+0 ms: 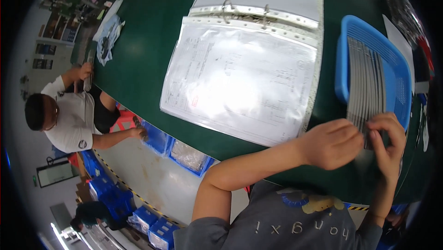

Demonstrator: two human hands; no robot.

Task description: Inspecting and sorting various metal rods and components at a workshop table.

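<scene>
A row of long, thin grey strips point(367, 79) lies side by side, partly in a blue plastic basket point(342, 60), with the near ends reaching out over its front rim. My left hand point(336, 144) is closed at the left side of those near ends, its fingers curled and pressed together against the strips. At their right side my right hand point(389, 141) pinches the edge with thumb and forefinger. The lower tips of the strips show between both hands. Exactly how many strips each hand grips is hidden by the fingers.
An open ring binder point(249, 84) with sheets in clear sleeves lies on the green table point(138, 65), left of the basket. Bagged dark parts point(401, 12) sit at the far right. Across the table's left edge another person point(69, 116) sits beside blue crates point(184, 155).
</scene>
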